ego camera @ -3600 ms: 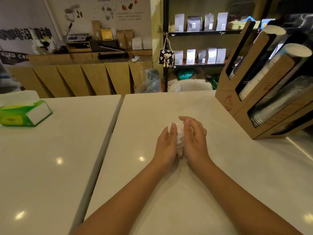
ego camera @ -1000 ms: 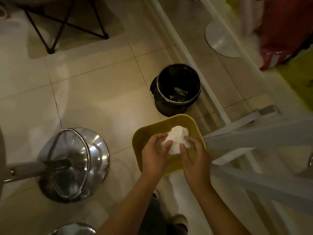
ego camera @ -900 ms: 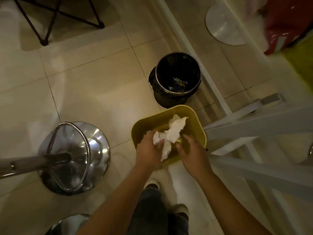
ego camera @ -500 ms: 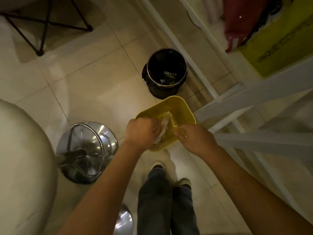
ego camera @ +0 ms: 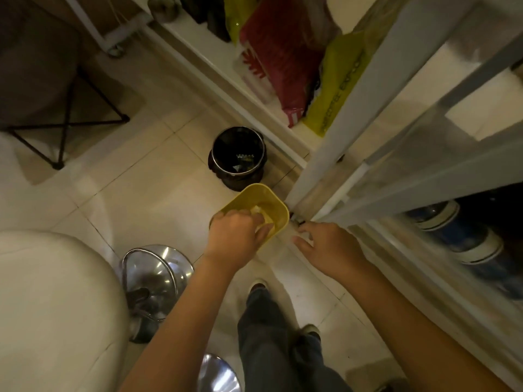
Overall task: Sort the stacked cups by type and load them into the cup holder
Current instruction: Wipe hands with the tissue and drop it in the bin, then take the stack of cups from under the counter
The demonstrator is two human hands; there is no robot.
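No cups and no cup holder show in this view; I am looking down at the floor. A small yellow bin [ego camera: 278, 206] stands on the tiles beside a white shelf leg. A crumpled white tissue [ego camera: 261, 213] lies inside it. My left hand [ego camera: 236, 234] reaches into the bin from the near side, fingers curled on the tissue. My right hand [ego camera: 325, 246] hovers just right of the bin, fingers spread and holding nothing.
A black round bin [ego camera: 239, 154] stands just beyond the yellow one. A white shelf unit [ego camera: 339, 137] with red and yellow bags [ego camera: 283, 58] fills the right. A chrome stool base [ego camera: 157, 270] and white seat [ego camera: 56, 306] are at left. My feet [ego camera: 256, 287] are below.
I turned from the counter down to the floor bins. The tissue went from both hands into the yellow bin; my right hand let go and moved right, while the left pushed it down.
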